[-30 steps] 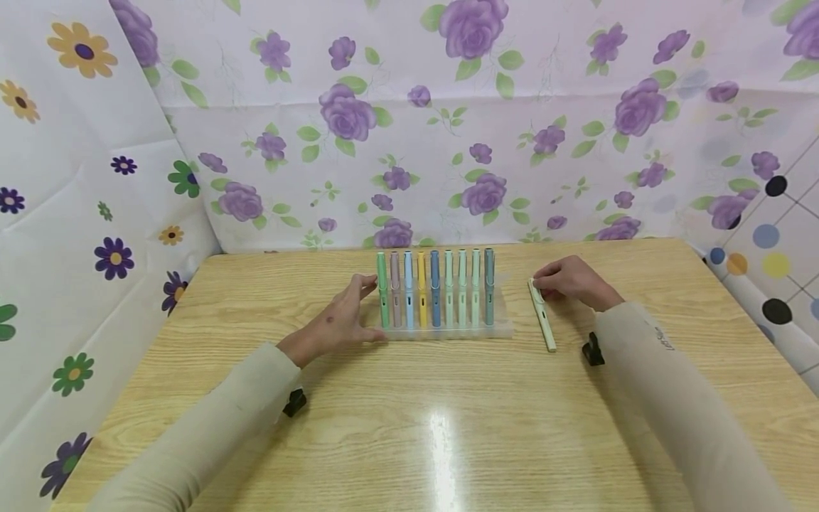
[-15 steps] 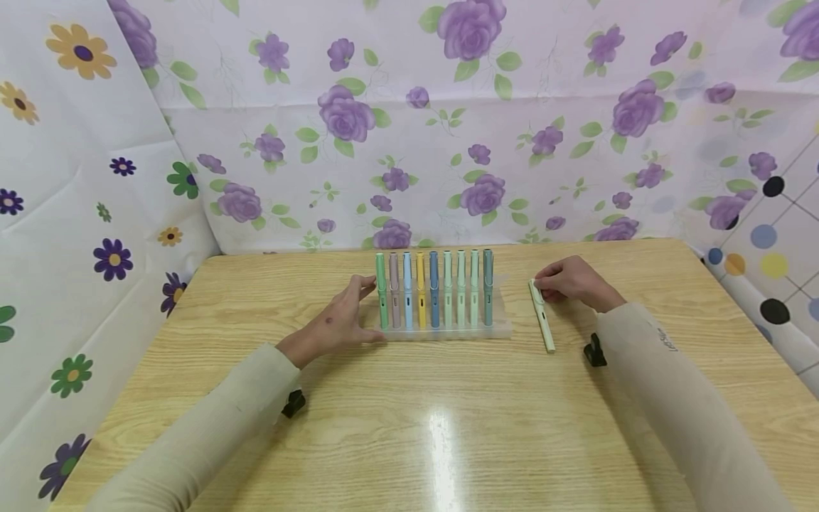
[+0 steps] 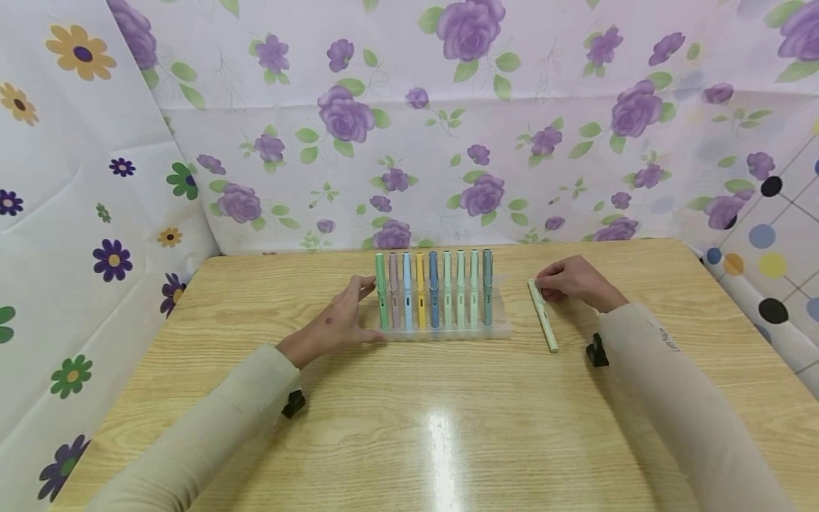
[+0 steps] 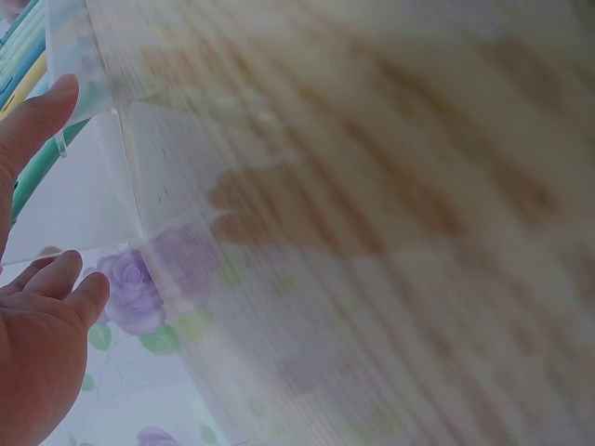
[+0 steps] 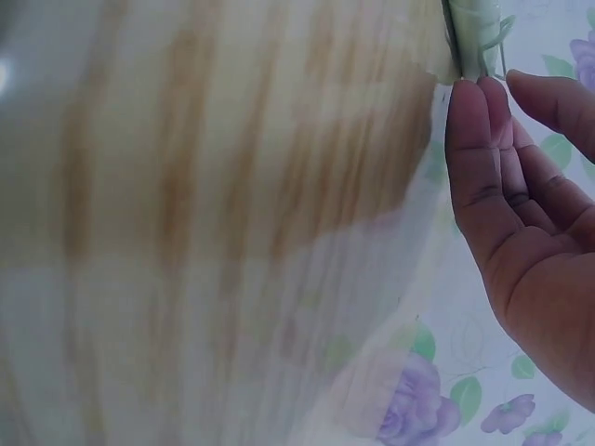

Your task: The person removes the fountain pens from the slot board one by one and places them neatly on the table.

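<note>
A clear plastic pen stand [image 3: 448,334] holds a row of upright capped pens, from a green pen [image 3: 382,306] at the left end to a grey-green pen [image 3: 488,306] at the right. My left hand [image 3: 342,316] grips the stand's left end; the left wrist view shows the thumb at one edge of the clear plastic [image 4: 102,190] and the fingers at the other. Right of the stand, a pale green pen [image 3: 545,323] slants on the table. My right hand [image 3: 572,281] pinches its cap end with the fingertips, close by the clip [image 5: 502,42].
The wooden table [image 3: 358,427] reaches back to a flowered cloth backdrop [image 3: 288,178]. More patterned cloth hangs at the left [image 3: 83,206] and right sides. Black wrist cameras [image 3: 598,350] sit under both sleeves.
The lower end of the pale green pen has swung slightly to the right, and the pen has rolled a little. Both hands stay nearly in place.
</note>
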